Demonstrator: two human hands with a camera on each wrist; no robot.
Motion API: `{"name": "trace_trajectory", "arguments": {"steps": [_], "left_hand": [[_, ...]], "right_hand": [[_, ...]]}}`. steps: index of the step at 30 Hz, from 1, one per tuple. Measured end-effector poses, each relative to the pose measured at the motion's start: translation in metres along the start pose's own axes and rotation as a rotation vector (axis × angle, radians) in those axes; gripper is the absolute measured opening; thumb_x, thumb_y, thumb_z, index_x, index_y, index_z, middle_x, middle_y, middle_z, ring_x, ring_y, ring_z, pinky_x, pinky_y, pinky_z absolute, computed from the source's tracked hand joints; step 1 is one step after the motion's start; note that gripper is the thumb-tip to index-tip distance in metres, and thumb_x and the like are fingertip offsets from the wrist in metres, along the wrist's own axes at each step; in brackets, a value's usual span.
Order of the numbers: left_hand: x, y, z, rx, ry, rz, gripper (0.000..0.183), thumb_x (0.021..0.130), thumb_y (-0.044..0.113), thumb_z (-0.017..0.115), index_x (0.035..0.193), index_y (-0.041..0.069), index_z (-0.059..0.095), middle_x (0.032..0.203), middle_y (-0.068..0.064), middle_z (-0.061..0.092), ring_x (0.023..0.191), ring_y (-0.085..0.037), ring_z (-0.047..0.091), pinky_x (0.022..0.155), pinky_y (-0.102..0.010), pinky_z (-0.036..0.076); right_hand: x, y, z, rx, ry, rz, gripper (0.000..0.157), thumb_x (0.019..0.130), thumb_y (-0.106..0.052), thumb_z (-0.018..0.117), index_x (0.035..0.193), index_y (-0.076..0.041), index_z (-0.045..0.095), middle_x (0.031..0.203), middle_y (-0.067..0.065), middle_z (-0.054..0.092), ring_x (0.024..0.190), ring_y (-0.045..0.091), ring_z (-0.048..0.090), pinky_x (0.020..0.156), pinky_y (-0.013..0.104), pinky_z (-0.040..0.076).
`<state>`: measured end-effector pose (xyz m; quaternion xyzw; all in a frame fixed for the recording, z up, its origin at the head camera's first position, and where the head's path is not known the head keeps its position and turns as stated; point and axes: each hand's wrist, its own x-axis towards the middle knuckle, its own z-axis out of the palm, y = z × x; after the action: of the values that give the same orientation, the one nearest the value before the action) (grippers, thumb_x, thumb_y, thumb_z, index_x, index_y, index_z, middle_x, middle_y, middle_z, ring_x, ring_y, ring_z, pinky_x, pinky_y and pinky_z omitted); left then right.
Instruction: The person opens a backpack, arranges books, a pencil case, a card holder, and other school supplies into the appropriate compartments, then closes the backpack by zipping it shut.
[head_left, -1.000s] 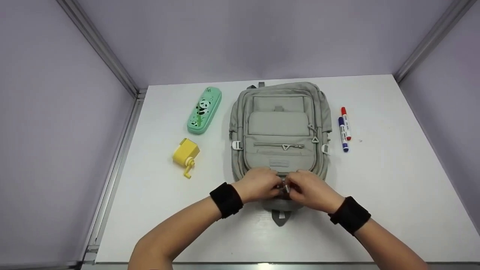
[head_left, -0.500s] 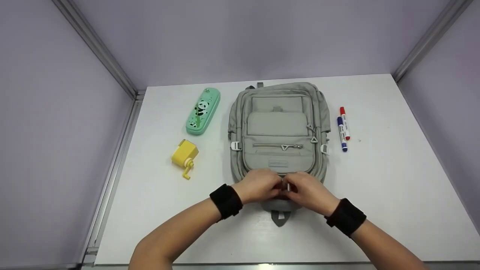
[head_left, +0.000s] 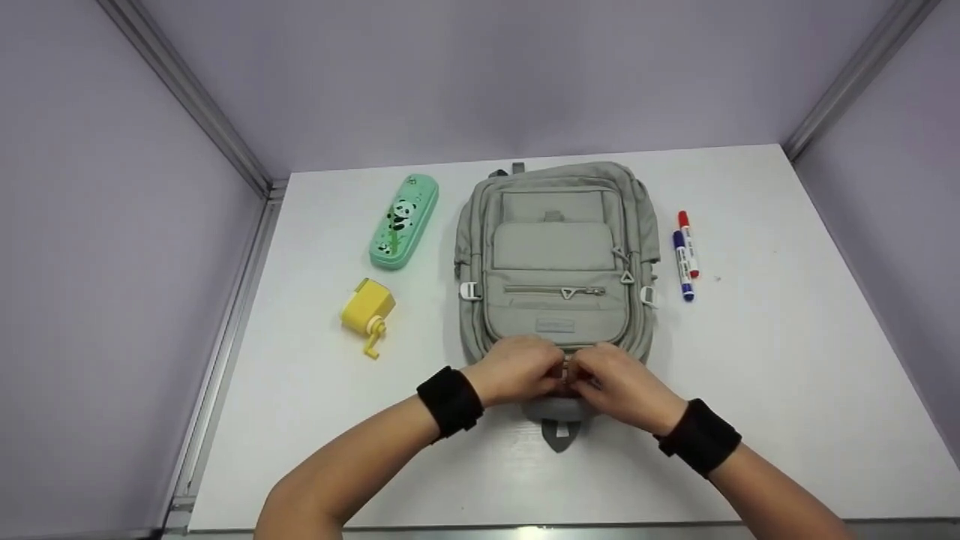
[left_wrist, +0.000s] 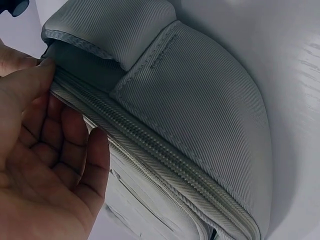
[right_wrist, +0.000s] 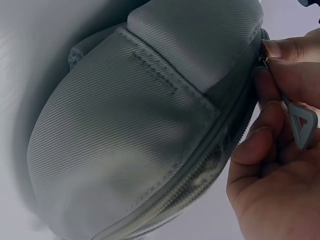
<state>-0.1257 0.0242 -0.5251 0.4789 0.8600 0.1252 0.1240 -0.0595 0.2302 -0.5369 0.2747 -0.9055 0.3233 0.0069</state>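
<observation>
A grey-green backpack (head_left: pixel 555 247) lies front side up, its top handle end toward the person. Both hands meet at that near end, over the zipper (left_wrist: pixel 145 137). My left hand (head_left: pixel 519 369) pinches the zipper edge beside the handle (left_wrist: pixel 110 30) between thumb and fingers; its other fingers curl loosely below. Opposite it, my right hand (head_left: pixel 626 384) pinches the zipper pull at its slider, thumb on top. The pull's triangular grey tab (right_wrist: pixel 302 125) hangs free beside the right fingers. In the head view the hands hide the pinched spot.
Left of the backpack lie a mint panda pencil case (head_left: pixel 405 221) and a yellow hand-crank pencil sharpener (head_left: pixel 369 307). A red marker (head_left: pixel 689 244) and a blue marker (head_left: pixel 683 266) lie on the right. Pale walls enclose the white table (head_left: pixel 795 375).
The right fingers have shifted slightly at the zipper, and the light tab between the hands shows less in the head view. Left hand and backpack stay nearly in place.
</observation>
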Motion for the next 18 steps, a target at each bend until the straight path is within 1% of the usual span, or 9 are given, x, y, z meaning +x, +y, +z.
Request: {"name": "trace_trajectory", "arguments": {"steps": [4, 8, 12, 18], "left_hand": [[0.001, 0.001, 0.0, 0.005, -0.014, 0.006, 0.019, 0.093, 0.032, 0.074, 0.085, 0.018, 0.065, 0.079, 0.01, 0.061, 0.073, -0.011, 0.058, 0.061, -0.028, 0.047], [0.001, 0.001, -0.001, 0.013, -0.025, 0.007, 0.017, 0.094, 0.029, 0.073, 0.085, 0.018, 0.064, 0.079, 0.01, 0.061, 0.073, -0.011, 0.058, 0.062, -0.028, 0.047], [0.0, 0.002, -0.002, 0.025, -0.033, 0.016, 0.015, 0.094, 0.028, 0.073, 0.086, 0.018, 0.064, 0.08, 0.009, 0.061, 0.074, -0.011, 0.058, 0.064, -0.028, 0.048], [0.002, 0.002, -0.004, 0.035, -0.054, 0.019, 0.016, 0.094, 0.029, 0.073, 0.086, 0.019, 0.064, 0.08, 0.01, 0.06, 0.074, -0.011, 0.058, 0.063, -0.028, 0.047]], "right_hand": [[-0.004, 0.002, -0.003, -0.001, 0.005, 0.006, 0.021, 0.083, 0.0, 0.077, 0.088, -0.017, 0.067, 0.085, -0.009, 0.065, 0.083, 0.012, 0.056, 0.074, 0.035, 0.047], [-0.007, 0.006, -0.006, -0.009, 0.015, 0.019, 0.023, 0.082, 0.0, 0.079, 0.088, -0.019, 0.066, 0.085, -0.012, 0.062, 0.084, 0.01, 0.056, 0.073, 0.033, 0.049], [-0.01, 0.008, -0.012, -0.004, -0.002, 0.045, 0.023, 0.084, -0.001, 0.079, 0.089, -0.02, 0.067, 0.087, -0.011, 0.065, 0.085, 0.009, 0.057, 0.075, 0.033, 0.05], [-0.014, 0.014, -0.022, -0.021, -0.017, 0.075, 0.02, 0.085, -0.004, 0.081, 0.089, -0.02, 0.069, 0.086, -0.013, 0.063, 0.084, 0.008, 0.057, 0.075, 0.034, 0.05]]}}
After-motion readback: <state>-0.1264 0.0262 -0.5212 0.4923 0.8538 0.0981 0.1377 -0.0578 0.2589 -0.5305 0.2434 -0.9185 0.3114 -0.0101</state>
